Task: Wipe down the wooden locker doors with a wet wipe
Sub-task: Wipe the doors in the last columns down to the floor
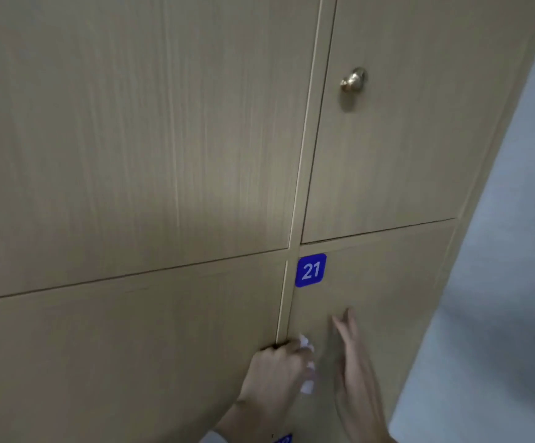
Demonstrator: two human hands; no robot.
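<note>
1. Gripping a crumpled white wet wipe (308, 367), the left hand (275, 369) curls its fingers round it and presses it against the locker door (381, 314), low in the head view.
2. Part of the wipe bulges out on the side of that hand that faces the other hand, touching the wood; the rest is hidden in the fist.
3. Just beside the wipe, the right hand (354, 372) lies flat on the same door, fingers straight and held together, pointing up the panel; it holds nothing.
4. Above both hands, near the fingertips of the right hand, a blue number plate (310, 270) reading 21 sits at the door's upper corner.
5. The left hand's knuckles reach the vertical strip (295, 219) dividing the doors, which runs upward from that hand.
6. Beyond the strip, on the far side of the left hand, lies another lower door (125, 346), with a larger upper door (132, 123) over it.
7. Well above the right hand, a round brass knob (353, 79) stands out from the upper door (403, 139) over the numbered one.
8. Past the right hand's outer side, a pale wall (509, 282) borders the lockers.
</note>
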